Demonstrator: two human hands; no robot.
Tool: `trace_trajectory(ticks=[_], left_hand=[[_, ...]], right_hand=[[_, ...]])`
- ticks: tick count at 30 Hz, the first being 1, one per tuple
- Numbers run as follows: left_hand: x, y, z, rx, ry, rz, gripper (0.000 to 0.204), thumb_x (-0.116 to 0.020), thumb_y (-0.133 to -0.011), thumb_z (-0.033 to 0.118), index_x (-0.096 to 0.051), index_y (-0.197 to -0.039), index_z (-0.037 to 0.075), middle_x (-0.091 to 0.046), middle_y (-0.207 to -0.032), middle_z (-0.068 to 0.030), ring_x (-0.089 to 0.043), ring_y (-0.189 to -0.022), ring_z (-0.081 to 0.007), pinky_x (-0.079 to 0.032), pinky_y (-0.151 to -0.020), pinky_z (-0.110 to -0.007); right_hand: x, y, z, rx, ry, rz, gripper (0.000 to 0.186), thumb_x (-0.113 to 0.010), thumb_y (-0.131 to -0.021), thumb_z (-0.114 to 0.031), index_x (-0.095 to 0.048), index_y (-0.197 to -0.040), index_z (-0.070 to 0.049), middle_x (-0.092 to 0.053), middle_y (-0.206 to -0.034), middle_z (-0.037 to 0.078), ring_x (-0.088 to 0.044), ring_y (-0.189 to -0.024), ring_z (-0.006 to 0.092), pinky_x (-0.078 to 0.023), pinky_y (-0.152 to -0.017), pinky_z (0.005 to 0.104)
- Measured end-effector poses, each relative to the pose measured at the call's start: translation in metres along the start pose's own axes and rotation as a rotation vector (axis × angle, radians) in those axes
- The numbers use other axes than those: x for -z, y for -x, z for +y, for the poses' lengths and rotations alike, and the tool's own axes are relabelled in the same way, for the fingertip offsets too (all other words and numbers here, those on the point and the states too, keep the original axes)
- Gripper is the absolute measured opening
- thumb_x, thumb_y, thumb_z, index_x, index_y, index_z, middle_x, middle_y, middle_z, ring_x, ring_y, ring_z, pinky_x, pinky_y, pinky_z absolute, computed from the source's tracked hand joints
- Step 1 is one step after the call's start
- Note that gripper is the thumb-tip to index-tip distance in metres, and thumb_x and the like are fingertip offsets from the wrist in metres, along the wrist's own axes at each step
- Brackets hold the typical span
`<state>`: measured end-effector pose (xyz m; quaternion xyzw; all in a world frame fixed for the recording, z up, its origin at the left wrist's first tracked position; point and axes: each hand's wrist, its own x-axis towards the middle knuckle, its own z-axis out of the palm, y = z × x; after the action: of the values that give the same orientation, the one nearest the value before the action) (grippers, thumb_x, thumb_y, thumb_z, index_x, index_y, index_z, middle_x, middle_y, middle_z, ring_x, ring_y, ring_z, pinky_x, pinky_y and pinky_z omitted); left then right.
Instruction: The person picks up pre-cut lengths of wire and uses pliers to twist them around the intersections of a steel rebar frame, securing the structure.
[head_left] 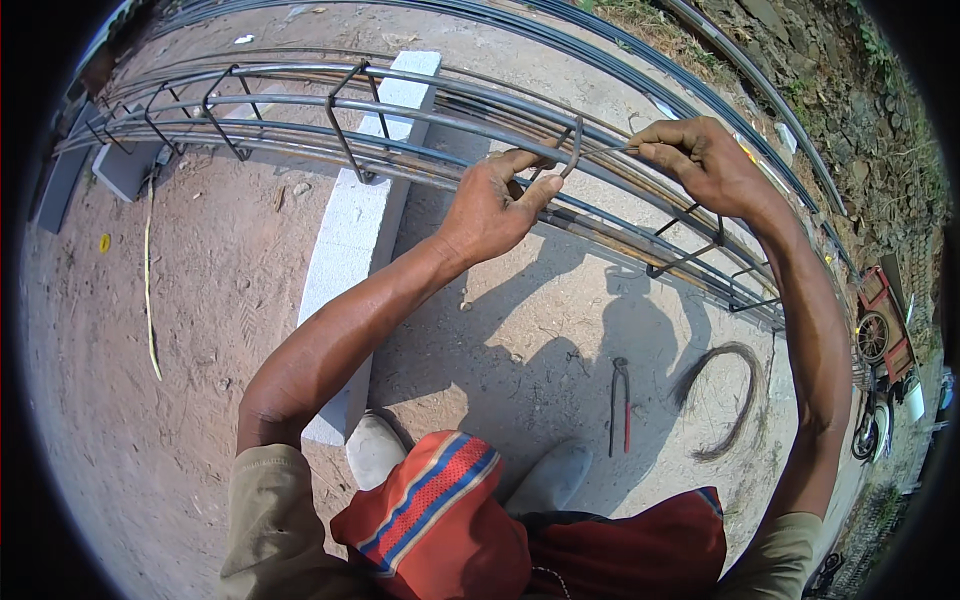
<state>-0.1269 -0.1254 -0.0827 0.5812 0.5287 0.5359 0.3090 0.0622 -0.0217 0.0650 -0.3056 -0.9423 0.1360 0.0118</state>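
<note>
- Has the left hand right at a dark steel hoop, with a gap between thumb and first finger. Cannot tell if those fingers grip the hoop or only lie beside it.
- Has the right hand just right of that hoop, with thumb and first finger pressed together, pinching something thin and dark, likely a bit of wire.
- Can find the hoop on the long steel bars, to the right of the white block. Has those bars lying across the block, near its far end.
- Seems part done. Shows other hoops standing along the bars to the left, and a few more to the right. Cannot tell which ones are tied tight.
- Seems to leave this one hoop to fix, going by both hands. Cannot see a knot on it.
- Has pincers lying on the ground, near the right shoe. Also has a loose wire loop right of the pincers.
</note>
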Motion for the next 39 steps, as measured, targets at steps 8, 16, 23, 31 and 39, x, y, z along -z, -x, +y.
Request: trace_trajectory(ticks=[8, 16, 23, 31, 39], left_hand=[[0.004, -0.002, 0.006, -0.111, -0.114, 0.04, 0.031, -0.059, -0.086, 0.025, -0.065, -0.1, -0.003, -0.065, -0.084, -0.0183, -0.06, -0.068, -0.0208, -0.048, -0.059, -0.034], [0.017, -0.005, 0.026, 0.01, -0.3, 0.0, 0.024, -0.06, -0.084, 0.022, -0.067, -0.097, 0.003, -0.066, -0.081, -0.0187, -0.062, -0.07, -0.0319, -0.047, -0.068, -0.036], [0.033, -0.016, 0.06, 0.314, -0.168, -0.162, 0.022, -0.062, -0.08, 0.02, -0.068, -0.079, -0.001, -0.064, -0.068, -0.0101, -0.059, -0.057, -0.0215, -0.047, -0.055, -0.033], [0.026, -0.004, 0.047, 0.675, 0.78, -0.136, 0.025, -0.045, -0.088, 0.007, -0.055, -0.104, -0.008, -0.062, -0.085, -0.0156, -0.061, -0.065, -0.0168, -0.052, -0.059, -0.026], [0.007, 0.012, 0.063, 0.576, 0.86, -0.029, 0.025, -0.047, -0.087, 0.004, -0.055, -0.106, -0.01, -0.062, -0.094, -0.0182, -0.063, -0.083, -0.0199, -0.055, -0.072, -0.029]], right_hand=[[-0.014, -0.002, -0.022, -0.048, -0.003, 0.033, 0.023, -0.054, -0.084, -0.013, -0.065, -0.098, 0.0, -0.066, -0.09, 0.019, -0.063, -0.08, 0.0297, -0.047, -0.076, 0.0356], [-0.024, 0.007, -0.04, -0.198, -0.008, 0.199, 0.018, -0.055, -0.081, -0.013, -0.067, -0.087, -0.001, -0.063, -0.079, 0.022, -0.063, -0.07, 0.0325, -0.048, -0.07, 0.0366], [-0.026, 0.012, -0.064, -0.329, -0.056, 0.231, 0.018, -0.047, -0.077, -0.007, -0.06, -0.07, 0.003, -0.058, -0.065, 0.023, -0.058, -0.059, 0.0347, -0.046, -0.06, 0.0389], [-0.069, 0.034, -0.09, 0.082, -0.07, 0.348, 0.021, -0.054, -0.083, -0.004, -0.059, -0.097, 0.01, -0.053, -0.06, 0.018, -0.05, -0.05, 0.0241, -0.04, -0.05, 0.0361], [-0.108, 0.038, -0.076, 0.195, -0.193, 0.385, 0.008, -0.055, -0.08, -0.001, -0.056, -0.083, 0.007, -0.053, -0.062, 0.018, -0.052, -0.054, 0.0352, -0.041, -0.049, 0.0382]])
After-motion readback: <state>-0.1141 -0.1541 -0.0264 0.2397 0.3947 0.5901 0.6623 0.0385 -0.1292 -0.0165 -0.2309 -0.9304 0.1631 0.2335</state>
